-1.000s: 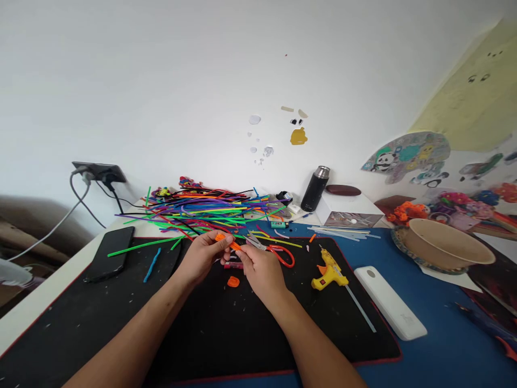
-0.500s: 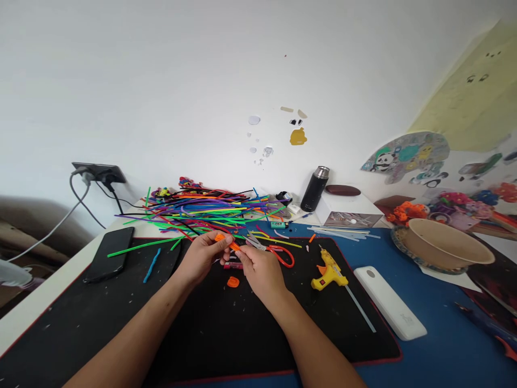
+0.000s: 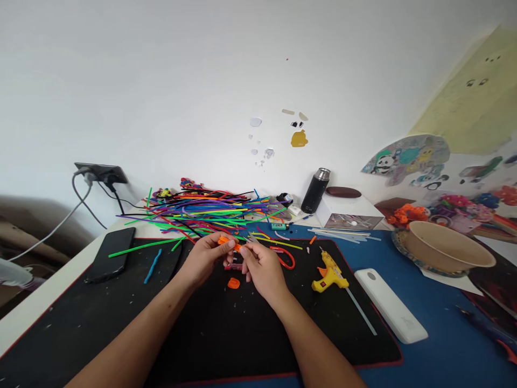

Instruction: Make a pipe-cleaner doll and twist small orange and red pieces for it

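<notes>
My left hand pinches a bent orange pipe cleaner over the black mat. My right hand has its thumb and fingers closed on the other end of that orange piece, so both hands hold it between them. Fingers cover part of its shape. Below lies a small coiled orange piece on the mat. Red-handled scissors lie behind my right hand, their blades partly hidden. A dark red object shows between the hands, mostly covered.
A pile of coloured pipe cleaners lies against the wall. On the right are a yellow glue gun, a white power bank and a beige bowl. A black phone and a twisted blue piece lie left. A black flask stands behind.
My right hand has shifted slightly, its fingers more visible, and the orange piece has turned between my hands. The whole view has moved a little. The things on the table lie as before.
</notes>
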Tool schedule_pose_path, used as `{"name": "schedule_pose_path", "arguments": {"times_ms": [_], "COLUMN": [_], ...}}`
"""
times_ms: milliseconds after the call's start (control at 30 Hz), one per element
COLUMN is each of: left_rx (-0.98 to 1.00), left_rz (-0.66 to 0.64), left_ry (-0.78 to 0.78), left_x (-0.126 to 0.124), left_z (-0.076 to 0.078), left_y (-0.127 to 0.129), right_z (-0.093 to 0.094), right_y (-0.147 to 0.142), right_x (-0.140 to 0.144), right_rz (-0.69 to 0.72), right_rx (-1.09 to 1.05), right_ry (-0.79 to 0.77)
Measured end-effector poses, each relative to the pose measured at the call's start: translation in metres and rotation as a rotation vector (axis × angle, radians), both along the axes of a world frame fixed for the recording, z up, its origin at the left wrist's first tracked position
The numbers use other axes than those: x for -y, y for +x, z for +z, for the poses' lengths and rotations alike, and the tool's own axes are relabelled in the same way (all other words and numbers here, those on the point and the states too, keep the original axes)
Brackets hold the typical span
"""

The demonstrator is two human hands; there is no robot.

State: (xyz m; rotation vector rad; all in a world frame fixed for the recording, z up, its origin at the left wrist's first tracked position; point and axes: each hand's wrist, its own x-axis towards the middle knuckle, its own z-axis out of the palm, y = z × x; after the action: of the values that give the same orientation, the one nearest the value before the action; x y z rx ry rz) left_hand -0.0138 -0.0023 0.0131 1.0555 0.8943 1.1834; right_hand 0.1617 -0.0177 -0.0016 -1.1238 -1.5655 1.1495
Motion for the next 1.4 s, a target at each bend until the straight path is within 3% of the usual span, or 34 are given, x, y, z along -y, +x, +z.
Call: {"name": "schedule_pose_path", "arguments": {"times_ms": [433, 833, 1400], "left_rx": [0.118, 0.183, 0.104], "left_rz": [0.017, 0.121, 0.064], "left_ry": [-0.059, -0.062, -0.063], "left_x": [-0.0013, -0.0061, -0.0024], "left_z": [0.0010, -0.0033, 0.0003], "left_y": [-0.0038, -0.0074, -0.0033], "right_z": [-0.0021, -0.0013, 0.0025], "right_y": [-0.0005, -0.0019, -0.0001], "right_x": [0.0015, -0.0039, -0.0030], "right_rz": [-0.025, -0.013, -0.027], "right_rx": [0.028, -0.221, -0.139], "right_ry": [0.045, -0.091, -0.061]}}
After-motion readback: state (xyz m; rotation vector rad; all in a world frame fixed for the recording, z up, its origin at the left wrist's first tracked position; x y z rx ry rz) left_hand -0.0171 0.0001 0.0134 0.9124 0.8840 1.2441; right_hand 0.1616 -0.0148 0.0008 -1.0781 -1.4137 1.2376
